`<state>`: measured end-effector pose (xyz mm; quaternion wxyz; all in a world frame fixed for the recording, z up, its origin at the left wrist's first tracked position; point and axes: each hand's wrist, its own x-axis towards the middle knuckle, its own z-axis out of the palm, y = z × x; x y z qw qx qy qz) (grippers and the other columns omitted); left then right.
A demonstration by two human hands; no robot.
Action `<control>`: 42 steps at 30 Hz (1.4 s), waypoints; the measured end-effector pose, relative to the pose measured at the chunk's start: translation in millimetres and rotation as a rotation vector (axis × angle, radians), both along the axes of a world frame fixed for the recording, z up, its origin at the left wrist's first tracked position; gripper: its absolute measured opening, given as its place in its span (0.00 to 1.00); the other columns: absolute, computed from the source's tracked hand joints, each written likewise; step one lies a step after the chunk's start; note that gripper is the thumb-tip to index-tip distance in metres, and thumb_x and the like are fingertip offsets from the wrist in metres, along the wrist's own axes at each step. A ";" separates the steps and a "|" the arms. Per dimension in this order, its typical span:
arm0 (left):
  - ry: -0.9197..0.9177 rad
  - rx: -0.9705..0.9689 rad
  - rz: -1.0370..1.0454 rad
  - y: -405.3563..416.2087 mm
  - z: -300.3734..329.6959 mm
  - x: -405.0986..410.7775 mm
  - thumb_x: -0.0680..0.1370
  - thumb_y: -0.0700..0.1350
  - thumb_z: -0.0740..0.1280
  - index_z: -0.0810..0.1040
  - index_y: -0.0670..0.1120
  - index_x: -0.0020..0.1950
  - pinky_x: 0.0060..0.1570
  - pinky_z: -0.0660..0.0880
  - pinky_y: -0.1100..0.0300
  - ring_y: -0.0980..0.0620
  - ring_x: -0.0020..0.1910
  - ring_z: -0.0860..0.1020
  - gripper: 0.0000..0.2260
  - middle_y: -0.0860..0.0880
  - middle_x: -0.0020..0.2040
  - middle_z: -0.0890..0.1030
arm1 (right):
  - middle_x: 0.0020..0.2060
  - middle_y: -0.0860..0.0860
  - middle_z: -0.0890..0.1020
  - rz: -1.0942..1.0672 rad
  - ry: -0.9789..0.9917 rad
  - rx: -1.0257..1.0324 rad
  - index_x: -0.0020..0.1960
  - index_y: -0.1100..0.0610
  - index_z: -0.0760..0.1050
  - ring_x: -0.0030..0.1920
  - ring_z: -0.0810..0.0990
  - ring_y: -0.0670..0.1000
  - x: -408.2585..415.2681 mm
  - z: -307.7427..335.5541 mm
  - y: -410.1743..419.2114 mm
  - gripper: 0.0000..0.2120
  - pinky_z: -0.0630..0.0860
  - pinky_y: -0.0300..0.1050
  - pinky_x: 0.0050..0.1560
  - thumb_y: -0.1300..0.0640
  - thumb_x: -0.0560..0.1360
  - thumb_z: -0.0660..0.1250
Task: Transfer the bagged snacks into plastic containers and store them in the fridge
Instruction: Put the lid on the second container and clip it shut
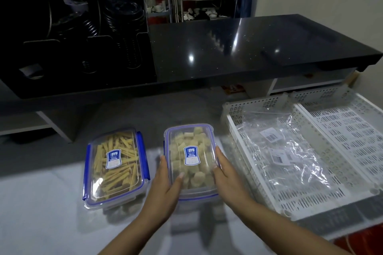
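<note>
Fingers (179,178) flanking cube-snack container (191,161).

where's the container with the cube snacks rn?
In the head view the cube-snack container sits low centre on the white surface, held between the left hand and right hand, with the stick-snack container to its left and the white basket to its right.

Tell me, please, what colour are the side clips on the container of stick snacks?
Blue, on the stick-snack container; clearest in the head view.
</note>
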<state>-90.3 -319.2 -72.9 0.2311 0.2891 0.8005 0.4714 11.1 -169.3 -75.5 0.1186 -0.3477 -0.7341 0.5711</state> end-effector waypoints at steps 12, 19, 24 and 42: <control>-0.094 -0.022 0.020 13.0 -0.2 -8.0 0.79 0.60 0.58 0.43 0.59 0.78 0.74 0.60 0.51 0.60 0.72 0.61 0.33 0.67 0.70 0.60 | 0.73 0.39 0.65 0.019 -0.036 -0.030 0.78 0.45 0.56 0.73 0.65 0.42 -16.5 0.5 10.9 0.25 0.63 0.46 0.75 0.60 0.83 0.55; -0.121 -0.022 0.112 19.3 -7.0 -17.7 0.81 0.54 0.59 0.59 0.59 0.74 0.60 0.71 0.66 0.64 0.63 0.72 0.22 0.62 0.65 0.73 | 0.73 0.38 0.65 0.004 -0.035 0.028 0.78 0.44 0.57 0.71 0.66 0.40 -21.7 0.4 11.5 0.25 0.65 0.33 0.66 0.58 0.83 0.54; -0.116 -0.023 0.173 21.8 -9.1 -25.4 0.77 0.60 0.62 0.66 0.58 0.73 0.61 0.77 0.48 0.57 0.63 0.76 0.25 0.54 0.65 0.76 | 0.72 0.38 0.68 -0.024 -0.006 0.012 0.78 0.44 0.59 0.68 0.68 0.37 -22.9 -4.2 11.7 0.24 0.66 0.38 0.69 0.58 0.83 0.54; -0.164 0.068 0.246 33.9 -14.6 -27.4 0.84 0.44 0.55 0.65 0.55 0.74 0.56 0.78 0.58 0.59 0.57 0.78 0.18 0.55 0.61 0.78 | 0.72 0.44 0.70 -0.028 -0.009 0.156 0.77 0.51 0.61 0.71 0.67 0.43 -30.4 -12.5 11.7 0.23 0.65 0.43 0.72 0.60 0.83 0.54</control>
